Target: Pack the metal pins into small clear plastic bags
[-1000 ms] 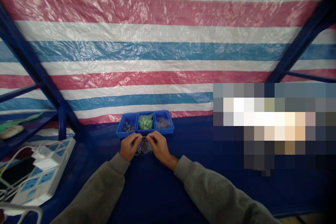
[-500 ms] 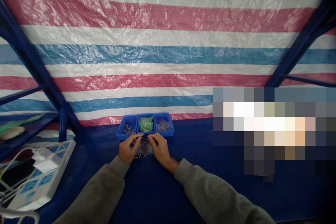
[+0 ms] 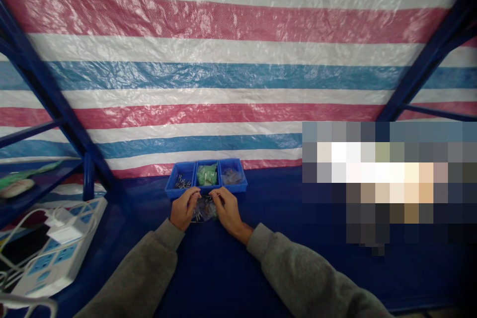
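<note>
My left hand (image 3: 183,210) is closed in a pinch, thumb against fingertips. Opposite it, my right hand (image 3: 228,211) pinches in the same way, a short gap apart. Whatever sits in the fingertips is too small to make out. Below and between the hands lies a cluster of small clear plastic bags and slim metal pieces (image 3: 204,209). Just beyond stand three joined blue bins (image 3: 179,193). The left one holds thin metal pieces (image 3: 182,182), the middle one green packets (image 3: 207,175), and the right one clear, brownish small parts or bags (image 3: 231,177).
A white power strip (image 3: 61,263) with a plugged-in white adapter (image 3: 65,228) and cables lies at left. Blue metal frame bars (image 3: 48,77) rise on both sides. A striped plastic sheet (image 3: 231,77) hangs behind the blue table (image 3: 216,278). The right side is blurred out.
My left hand has shifted slightly to the right, its fingertips drawn in closer together. My right hand stays almost where it was. The bins and the cluster look unchanged.
</note>
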`<move>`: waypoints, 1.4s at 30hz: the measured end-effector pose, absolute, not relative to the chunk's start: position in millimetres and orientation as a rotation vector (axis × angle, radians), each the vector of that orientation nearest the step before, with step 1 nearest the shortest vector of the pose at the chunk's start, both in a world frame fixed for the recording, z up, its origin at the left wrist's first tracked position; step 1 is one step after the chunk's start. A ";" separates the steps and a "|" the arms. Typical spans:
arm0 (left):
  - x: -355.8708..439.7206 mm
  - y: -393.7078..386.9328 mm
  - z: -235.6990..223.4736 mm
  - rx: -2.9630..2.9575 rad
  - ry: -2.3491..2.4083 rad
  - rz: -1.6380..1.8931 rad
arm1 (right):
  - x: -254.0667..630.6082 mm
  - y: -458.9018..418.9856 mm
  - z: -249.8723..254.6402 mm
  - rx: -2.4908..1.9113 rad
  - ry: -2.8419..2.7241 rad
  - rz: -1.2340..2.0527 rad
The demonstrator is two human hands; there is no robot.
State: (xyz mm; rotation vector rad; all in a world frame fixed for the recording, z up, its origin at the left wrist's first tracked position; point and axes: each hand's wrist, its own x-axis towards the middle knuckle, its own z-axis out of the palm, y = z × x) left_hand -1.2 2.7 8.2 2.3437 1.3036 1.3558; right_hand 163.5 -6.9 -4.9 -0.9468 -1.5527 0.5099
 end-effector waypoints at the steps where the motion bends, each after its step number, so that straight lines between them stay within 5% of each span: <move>1: -1.7 3.1 7.1 2.359 1.315 1.352 | 163.6 -7.0 -4.9 -0.945 -1.554 0.510; 42: -2.5 6.3 5.4 2.447 1.230 1.382 | 163.7 -6.1 -6.4 -0.942 -1.549 0.506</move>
